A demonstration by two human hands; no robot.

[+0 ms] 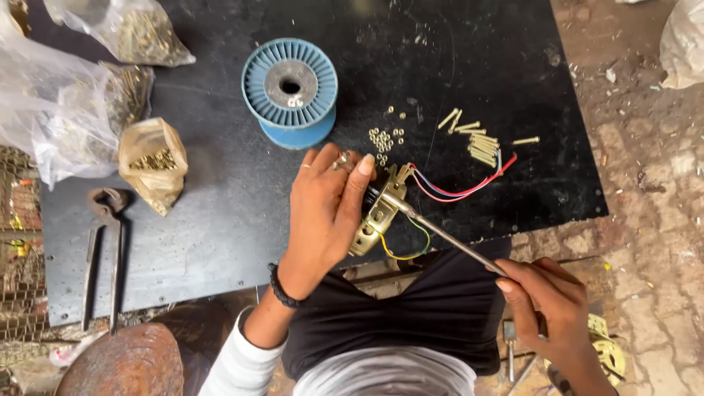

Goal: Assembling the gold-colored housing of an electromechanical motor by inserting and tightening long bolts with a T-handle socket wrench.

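Observation:
My left hand (pixel 326 209) grips a small brass-coloured metal part (pixel 378 216) with red, blue, yellow and green wires (pixel 455 192) trailing from it, over a black board (pixel 220 220). My right hand (pixel 554 304) holds a long thin metal tool (pixel 440 233) whose tip touches the top of the part. Small brass nuts (pixel 383 139) and brass screws (pixel 477 143) lie loose on the board just beyond the part.
A blue spool (pixel 290 92) stands on the board behind the nuts. Plastic bags of brass hardware (pixel 150 161) lie at the left, with pincers (pixel 103 242) beside them. A rusty round object (pixel 125 363) is at lower left. Dirt ground lies to the right.

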